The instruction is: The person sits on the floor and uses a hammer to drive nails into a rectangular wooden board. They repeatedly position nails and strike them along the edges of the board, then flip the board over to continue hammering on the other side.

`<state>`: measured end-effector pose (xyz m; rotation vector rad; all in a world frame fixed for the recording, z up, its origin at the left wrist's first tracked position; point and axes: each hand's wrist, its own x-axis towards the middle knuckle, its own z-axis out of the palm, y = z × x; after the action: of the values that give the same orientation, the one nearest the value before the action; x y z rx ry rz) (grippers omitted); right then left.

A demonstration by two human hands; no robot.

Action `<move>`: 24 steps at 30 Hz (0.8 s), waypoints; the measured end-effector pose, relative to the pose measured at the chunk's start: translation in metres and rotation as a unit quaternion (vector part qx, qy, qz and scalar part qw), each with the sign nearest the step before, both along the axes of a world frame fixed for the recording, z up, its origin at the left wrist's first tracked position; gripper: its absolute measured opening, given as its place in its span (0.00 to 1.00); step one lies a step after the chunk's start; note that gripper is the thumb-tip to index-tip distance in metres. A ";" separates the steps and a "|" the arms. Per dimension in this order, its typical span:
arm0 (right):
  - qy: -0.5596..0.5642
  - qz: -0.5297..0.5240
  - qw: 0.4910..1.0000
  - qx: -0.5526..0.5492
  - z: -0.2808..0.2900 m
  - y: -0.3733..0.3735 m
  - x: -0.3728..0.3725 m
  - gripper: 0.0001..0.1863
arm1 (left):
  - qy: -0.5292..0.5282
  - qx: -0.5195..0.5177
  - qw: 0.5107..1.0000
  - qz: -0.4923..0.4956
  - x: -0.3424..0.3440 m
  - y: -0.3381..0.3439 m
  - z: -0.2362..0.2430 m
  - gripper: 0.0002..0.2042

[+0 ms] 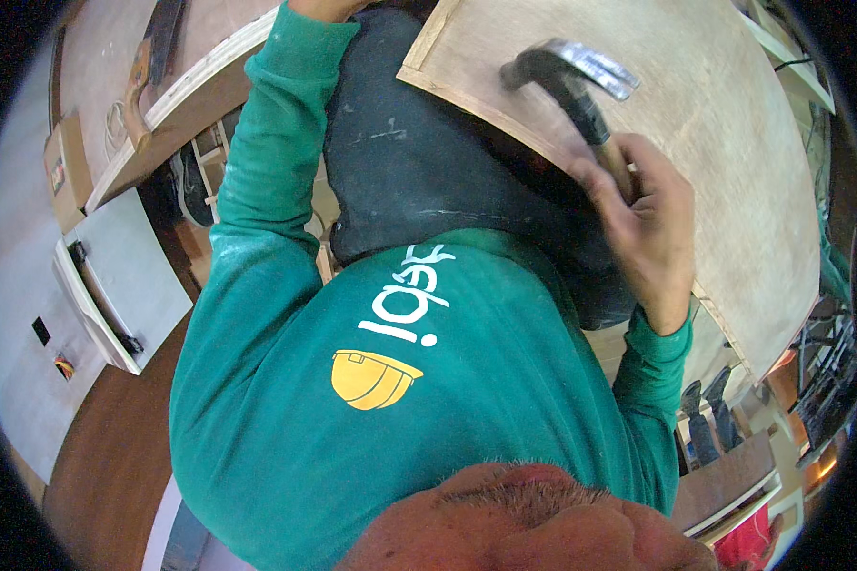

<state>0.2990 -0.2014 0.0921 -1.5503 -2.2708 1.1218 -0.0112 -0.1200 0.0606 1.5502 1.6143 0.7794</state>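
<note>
My right hand (646, 211) is wrapped round the wooden handle of a claw hammer (581, 100). The hammer's metal head, slightly blurred, is over a large pale wooden panel (724, 143) edged with light wood strips. Whether the head touches the panel I cannot tell. At the top edge of the head view only the wrist end of my left hand (326, 8) shows; its fingers are cut off. Both my arms wear green sleeves, and my dark-trousered leg (419, 171) lies between them, beside the panel's edge.
On a pale board at upper left lies a handsaw (138, 90) with a wooden handle. A cardboard box (67, 171) and a white hinged panel (129, 266) stand further left. Dark clutter (833, 371) is at the right. Part of another person in red (747, 541) shows at lower right.
</note>
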 end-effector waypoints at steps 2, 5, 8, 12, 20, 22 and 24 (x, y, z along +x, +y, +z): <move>0.071 -0.034 0.995 0.061 0.005 0.008 -0.004 0.09 | 0.002 0.004 1.000 -0.005 0.000 0.000 0.000 0.10; 0.101 0.010 0.969 0.223 0.001 0.042 -0.013 0.18 | 0.029 0.041 0.999 -0.014 -0.004 0.009 -0.015 0.09; 0.081 0.005 0.960 0.268 0.038 0.052 -0.049 0.19 | 0.044 0.051 0.998 -0.001 -0.006 0.007 -0.014 0.09; 0.119 0.086 0.931 0.335 0.014 0.087 -0.056 0.18 | 0.023 0.061 0.998 -0.001 -0.004 0.010 -0.022 0.09; 0.107 0.031 0.949 0.296 0.015 0.087 -0.074 0.18 | 0.033 0.073 0.997 -0.008 -0.002 0.014 -0.026 0.08; 0.108 0.062 0.940 0.318 0.011 0.089 -0.078 0.18 | 0.027 0.070 0.997 -0.016 -0.003 0.014 -0.024 0.08; -0.021 0.090 0.963 0.253 0.027 0.083 -0.076 0.18 | 0.020 0.055 0.998 -0.020 -0.002 0.008 -0.014 0.07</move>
<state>0.2229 -0.1182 0.1186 -1.1935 -2.5014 0.4745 -0.0131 -0.1117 0.0462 1.6805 1.5877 0.8339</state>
